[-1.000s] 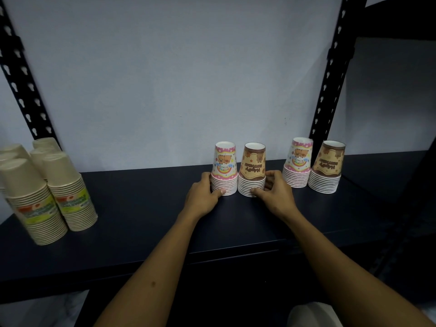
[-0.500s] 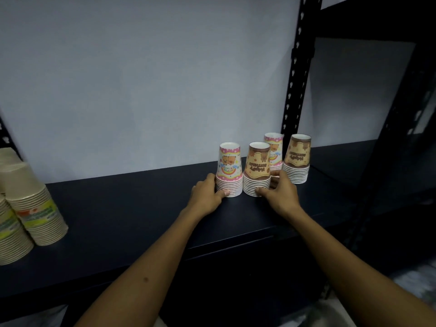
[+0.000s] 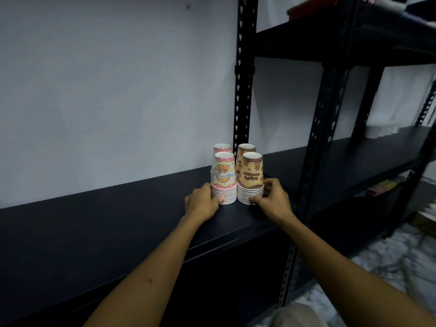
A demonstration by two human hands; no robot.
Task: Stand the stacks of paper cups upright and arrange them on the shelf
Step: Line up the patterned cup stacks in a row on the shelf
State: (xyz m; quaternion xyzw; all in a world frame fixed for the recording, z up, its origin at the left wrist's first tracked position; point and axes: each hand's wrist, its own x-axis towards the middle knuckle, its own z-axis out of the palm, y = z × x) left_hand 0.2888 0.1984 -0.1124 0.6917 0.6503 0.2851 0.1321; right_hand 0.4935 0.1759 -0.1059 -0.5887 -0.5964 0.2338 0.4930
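Where the dark shelf (image 3: 118, 223) meets a pale grey wall (image 3: 106, 90), four upside-down cup stacks cluster beside a black perforated upright (image 3: 243, 90). The left hand (image 3: 203, 204) clasps the near pink stack (image 3: 223, 182); the right hand (image 3: 273, 199) clasps the near brown stack (image 3: 250, 182). Further shelving stands right.

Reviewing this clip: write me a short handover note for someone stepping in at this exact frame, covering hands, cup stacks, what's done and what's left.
Left hand: gripping the base of the front pink cup stack.
Right hand: gripping the base of the front brown cup stack.
Behind them, close to the wall: rear pink stack and rear brown stack.
Done: all four stand upright, rims down, on the dark shelf, grouped two by two.
Left: release both front stacks; check alignment.
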